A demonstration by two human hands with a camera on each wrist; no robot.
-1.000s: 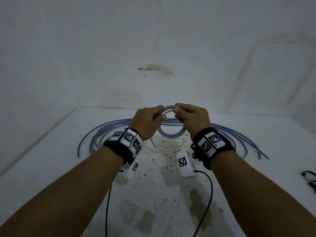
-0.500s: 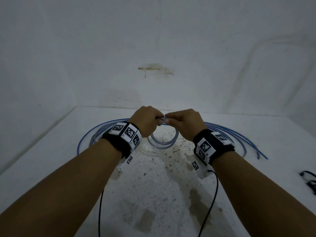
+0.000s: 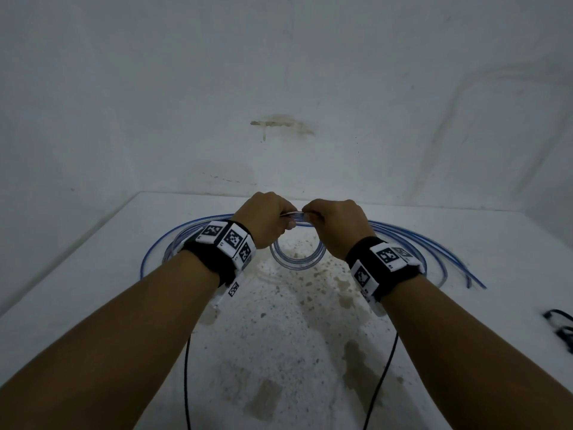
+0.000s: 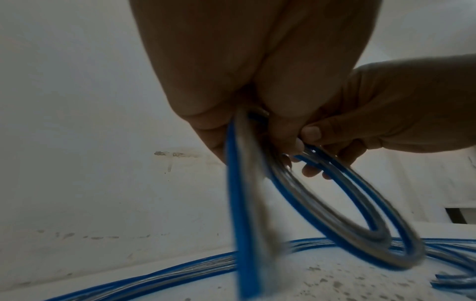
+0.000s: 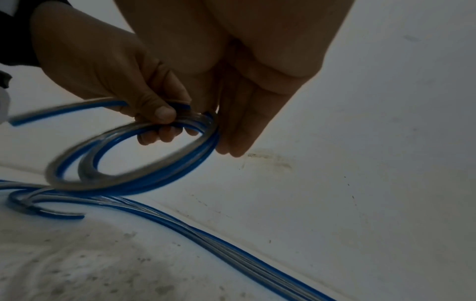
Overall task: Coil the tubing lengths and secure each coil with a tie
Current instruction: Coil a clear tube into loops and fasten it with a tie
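Observation:
A small coil of clear, blue-striped tubing (image 3: 297,261) hangs over the stained white table (image 3: 465,352). My left hand (image 3: 283,221) grips its top, thumb over the loops and fingers curled under, as the right wrist view shows on the coil (image 5: 128,181). My right hand (image 3: 311,217) pinches the same top section just to the right, its thumb (image 4: 310,132) pressed on the loops (image 4: 360,234). One free end (image 5: 18,121) sticks out past my left hand. Several loose tubing lengths (image 3: 449,259) arc across the table behind the coil. I see no tie on the coil.
The table sits in a corner, with white walls behind and to the left. Black looped items (image 3: 559,325) lie at the table's right edge. Two black cables (image 3: 187,383) trail from my wrists toward the near edge.
Both hands have lowered slightly and drawn together at the top of the coil. The coil now hangs lower between my wrists, and my knuckles have turned upward.

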